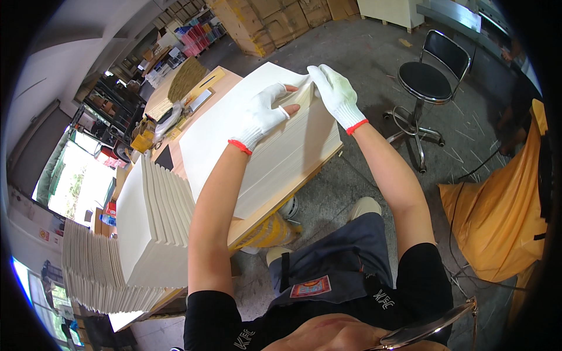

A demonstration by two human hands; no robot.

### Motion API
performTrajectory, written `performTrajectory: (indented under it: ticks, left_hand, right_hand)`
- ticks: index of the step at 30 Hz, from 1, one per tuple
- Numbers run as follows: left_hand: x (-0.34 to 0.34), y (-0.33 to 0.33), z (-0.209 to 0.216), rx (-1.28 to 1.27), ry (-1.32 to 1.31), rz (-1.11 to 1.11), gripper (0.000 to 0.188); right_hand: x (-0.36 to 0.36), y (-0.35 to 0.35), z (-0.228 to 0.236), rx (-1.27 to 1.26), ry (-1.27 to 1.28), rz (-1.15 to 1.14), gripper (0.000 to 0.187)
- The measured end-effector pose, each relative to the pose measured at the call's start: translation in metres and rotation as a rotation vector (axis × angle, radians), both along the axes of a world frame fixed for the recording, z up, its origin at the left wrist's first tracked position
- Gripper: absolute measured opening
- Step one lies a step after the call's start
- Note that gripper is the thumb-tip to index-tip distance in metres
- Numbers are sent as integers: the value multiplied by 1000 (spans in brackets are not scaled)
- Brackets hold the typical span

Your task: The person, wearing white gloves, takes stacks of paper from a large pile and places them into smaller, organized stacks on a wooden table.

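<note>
A tall stack of large white paper sheets stands on the wooden table in front of me. My left hand, in a white glove with bare thumb and fingertip showing, lies over the stack's near edge. Its thumb and finger are spread apart, next to slightly raised top sheets. At the stack's right corner, my right hand, in a white glove with a red cuff, closes round the edge of the upper sheets. The sheets bend up between both hands. The right fingertips are partly hidden behind the paper.
More paper piles, a fanned white stack and a layered stack, stand at left. Tape and tools lie farther along the table. A black swivel stool and an orange cloth bag are at right. Someone stands at the far right edge.
</note>
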State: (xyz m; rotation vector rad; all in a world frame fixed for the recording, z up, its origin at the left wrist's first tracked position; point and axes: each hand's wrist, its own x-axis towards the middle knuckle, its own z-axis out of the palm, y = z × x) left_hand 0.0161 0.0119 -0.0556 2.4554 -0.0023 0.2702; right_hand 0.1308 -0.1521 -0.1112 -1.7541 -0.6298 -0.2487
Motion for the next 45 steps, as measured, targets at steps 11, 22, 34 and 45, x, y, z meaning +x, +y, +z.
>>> performTrajectory:
  ticks: [11, 22, 34, 45]
  left_hand:
    - [-8, -5, 11, 45, -59, -6, 46]
    - [-1, -1, -1, 59, 22, 56, 42]
    - [-8, -9, 9, 15, 60, 75, 44]
    - [-11, -9, 9, 125, -51, 34, 33]
  right_hand:
    - [0, 2, -1, 100, 47, 44, 53]
    - [-1, 2, 1, -26, -17, -22, 54]
    - [0, 2, -4, 12, -18, -36, 58]
    - [2, 4, -3, -8, -26, -46, 58]
